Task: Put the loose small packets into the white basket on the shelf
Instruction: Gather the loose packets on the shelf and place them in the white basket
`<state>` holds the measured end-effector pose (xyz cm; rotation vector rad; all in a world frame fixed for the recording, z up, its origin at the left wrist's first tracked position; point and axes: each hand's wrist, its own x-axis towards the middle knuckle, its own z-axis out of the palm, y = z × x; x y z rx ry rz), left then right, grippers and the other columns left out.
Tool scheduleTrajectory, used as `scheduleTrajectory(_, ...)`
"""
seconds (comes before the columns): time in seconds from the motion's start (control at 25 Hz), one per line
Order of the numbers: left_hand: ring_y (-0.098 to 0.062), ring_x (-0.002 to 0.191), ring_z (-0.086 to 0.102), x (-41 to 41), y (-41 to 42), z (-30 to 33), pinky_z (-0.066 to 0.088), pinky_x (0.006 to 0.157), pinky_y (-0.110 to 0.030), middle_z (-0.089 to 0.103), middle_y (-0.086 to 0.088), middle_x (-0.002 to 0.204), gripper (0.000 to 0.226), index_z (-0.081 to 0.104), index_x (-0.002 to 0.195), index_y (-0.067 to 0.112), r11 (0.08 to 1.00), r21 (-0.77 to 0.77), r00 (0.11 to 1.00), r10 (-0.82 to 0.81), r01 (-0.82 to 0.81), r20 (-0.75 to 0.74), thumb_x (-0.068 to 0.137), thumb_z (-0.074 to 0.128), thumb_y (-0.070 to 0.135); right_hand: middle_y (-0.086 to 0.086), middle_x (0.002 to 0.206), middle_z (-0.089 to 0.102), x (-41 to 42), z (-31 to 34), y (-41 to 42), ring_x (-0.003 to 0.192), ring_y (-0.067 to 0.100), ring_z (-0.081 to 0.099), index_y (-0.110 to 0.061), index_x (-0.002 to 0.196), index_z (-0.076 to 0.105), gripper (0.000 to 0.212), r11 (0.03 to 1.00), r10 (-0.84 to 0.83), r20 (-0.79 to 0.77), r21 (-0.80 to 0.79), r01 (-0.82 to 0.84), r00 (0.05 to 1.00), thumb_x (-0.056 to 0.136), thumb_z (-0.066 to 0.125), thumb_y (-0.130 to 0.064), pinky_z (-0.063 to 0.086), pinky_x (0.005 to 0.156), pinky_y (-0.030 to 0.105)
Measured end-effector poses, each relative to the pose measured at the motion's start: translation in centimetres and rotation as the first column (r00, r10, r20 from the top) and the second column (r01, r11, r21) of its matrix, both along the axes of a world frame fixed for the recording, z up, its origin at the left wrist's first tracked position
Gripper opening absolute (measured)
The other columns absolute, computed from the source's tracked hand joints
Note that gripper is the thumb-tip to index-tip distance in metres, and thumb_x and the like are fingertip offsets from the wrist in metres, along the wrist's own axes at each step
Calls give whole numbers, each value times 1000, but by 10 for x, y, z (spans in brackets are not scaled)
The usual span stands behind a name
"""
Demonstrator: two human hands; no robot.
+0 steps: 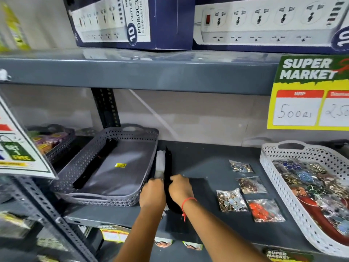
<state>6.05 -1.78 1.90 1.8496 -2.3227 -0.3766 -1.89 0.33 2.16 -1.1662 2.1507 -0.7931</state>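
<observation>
Both hands are busy at the middle of the grey shelf [217, 154], not yet with the packets: the left hand [154, 191] and the right hand [181, 187] each curl around a long black item [168, 167] standing on edge just beside the grey basket [105, 167], with a white strip [160, 161] against it; the fingers are hidden, so how firmly they pinch it cannot be told. Four loose small packets [231, 200] lie flat at about three o'clock from the hands, and the white basket [273, 178], already heaped with similar packets, sits further out at three o'clock, at the shelf's right end. A sound approach seems to be to settle the black item first, likely toward the grey basket at nine o'clock, then free the right hand. The slick packets probably want gathering by their edges, and lowering onto the heap, not tossing, so none slide off.
</observation>
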Motion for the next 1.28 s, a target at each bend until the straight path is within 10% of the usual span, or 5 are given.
scheduleTrajectory(0.24, -33, 106, 59, -23, 17, 12, 51, 83, -39, 66, -14, 111, 27, 68, 99, 9, 981, -158, 989, -130, 117, -76, 84, 45, 5, 22, 101, 71, -48, 21, 36, 96, 30, 65, 0, 91, 68, 22, 995, 49, -176, -80, -64, 983, 85, 52, -13, 46, 74, 29)
scheduleTrajectory(0.44, -34, 93, 69, -87, 44, 3, 56, 85, -40, 72, -26, 94, 14, 71, 88, -2, 882, 404, 809, 46, 243, -587, 79, 62, 5, 12, 126, 63, -126, 26, 97, 123, 30, 52, -14, 116, 62, 35, 947, -122, -619, 161, 278, 775, 83, 54, -24, 47, 97, 36)
scheduleTrajectory(0.8, -15, 58, 51, -113, 64, -6, 45, 54, -24, 56, -7, 66, 34, 54, 64, 17, 706, 652, 593, 408, 278, -694, 81, 49, -11, 0, 55, 51, -140, 10, 113, 55, 16, 52, -14, 49, 46, 34, 962, -268, 11, 56, 267, 963, 74, 70, -11, 38, 52, 22)
scheduleTrajectory(1.04, -13, 59, 56, -148, 71, 45, 50, 38, -11, 60, -5, 67, 29, 53, 67, 14, 691, 557, 393, 403, 462, -826, 83, 58, -9, -2, 64, 56, -184, 69, 142, 57, 7, 52, -16, 65, 53, 25, 946, -219, 438, -125, 301, 872, 78, 70, -4, 40, 51, 17)
scheduleTrajectory(1.28, -20, 59, 59, -240, 119, 70, 48, 51, -26, 57, -7, 65, 28, 47, 68, 16, 779, 387, 576, 40, 494, -816, 78, 61, -6, 2, 82, 64, -279, 94, 205, 73, 11, 57, -17, 75, 55, 21, 889, -380, 486, -43, 456, 787, 82, 64, 1, 45, 59, 23)
